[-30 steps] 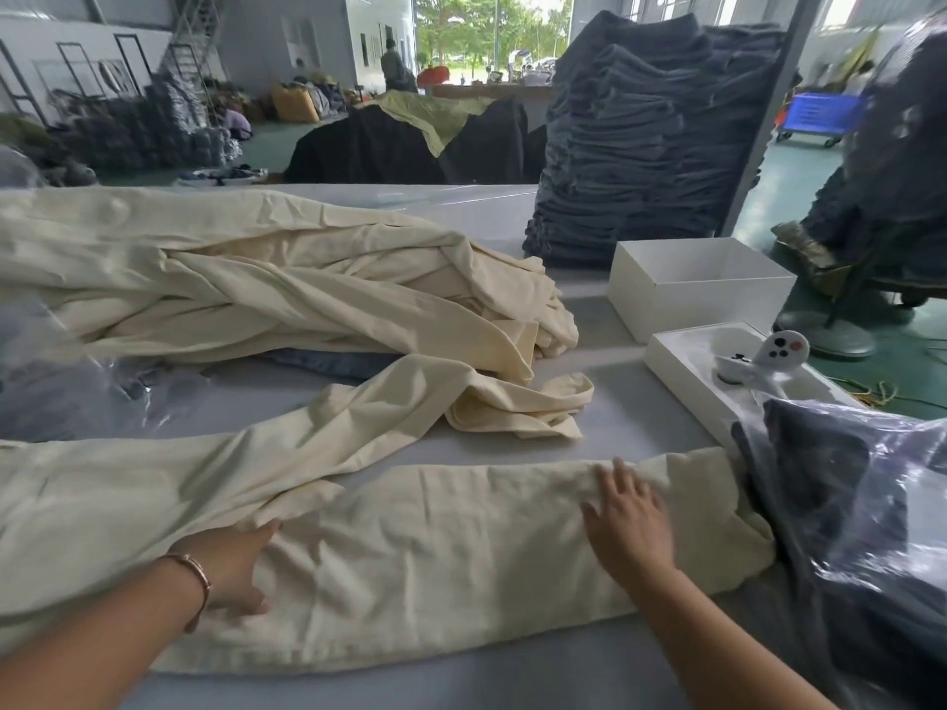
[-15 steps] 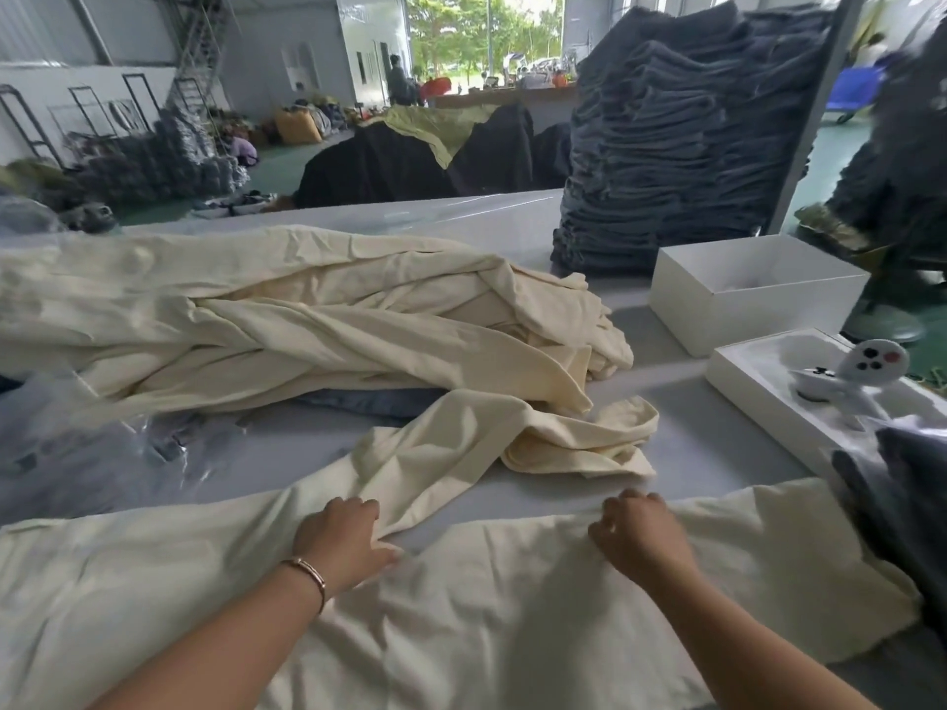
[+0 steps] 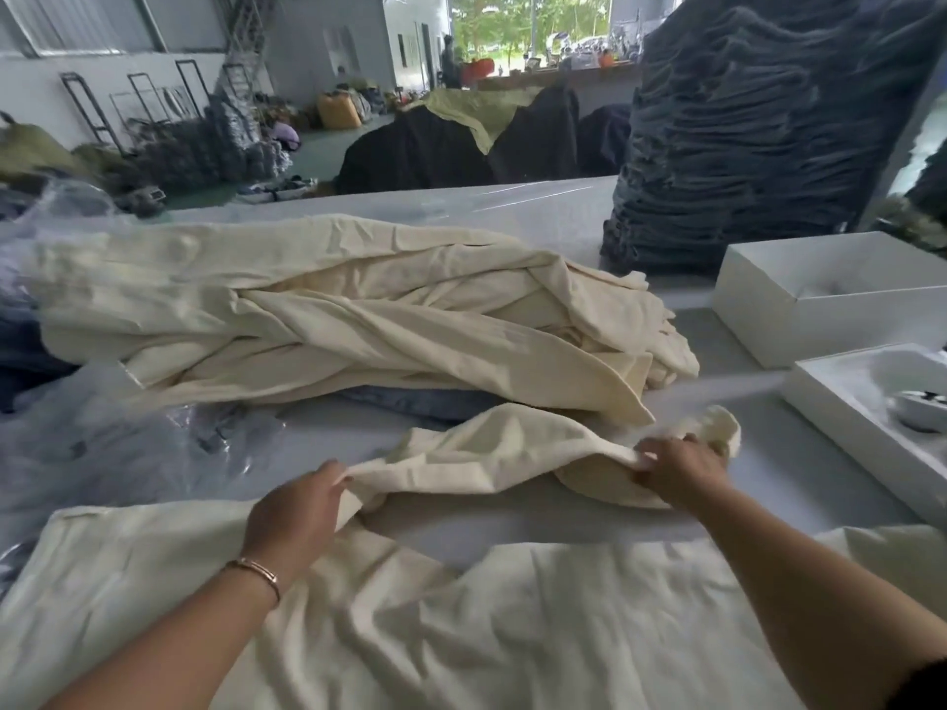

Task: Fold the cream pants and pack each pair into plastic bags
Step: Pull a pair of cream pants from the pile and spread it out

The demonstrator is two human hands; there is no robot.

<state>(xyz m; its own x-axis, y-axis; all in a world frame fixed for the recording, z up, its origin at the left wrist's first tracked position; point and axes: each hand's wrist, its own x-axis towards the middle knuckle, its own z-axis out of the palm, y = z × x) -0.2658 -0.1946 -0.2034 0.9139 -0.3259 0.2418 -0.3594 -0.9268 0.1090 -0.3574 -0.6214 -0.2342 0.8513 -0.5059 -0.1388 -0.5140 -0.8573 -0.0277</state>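
One pair of cream pants (image 3: 410, 622) lies spread across the near table in front of me. Its far leg (image 3: 492, 453) is bunched and lifted a little off the table. My left hand (image 3: 297, 515) pinches that leg near the crotch. My right hand (image 3: 681, 468) grips the same leg close to its crumpled hem. Behind it sits a loose pile of more cream pants (image 3: 333, 320). Crinkled clear plastic bags (image 3: 102, 443) with dark garments inside lie at the left.
A tall stack of folded dark jeans (image 3: 758, 130) stands at the back right. Two white boxes (image 3: 830, 294) sit at the right, the nearer one (image 3: 871, 407) holding a small white device. A blue garment (image 3: 430, 402) peeks from under the cream pile.
Both hands left the near flat leg and reached forward to the far leg. They have taken hold of it and raised it slightly. My view has moved closer and left.
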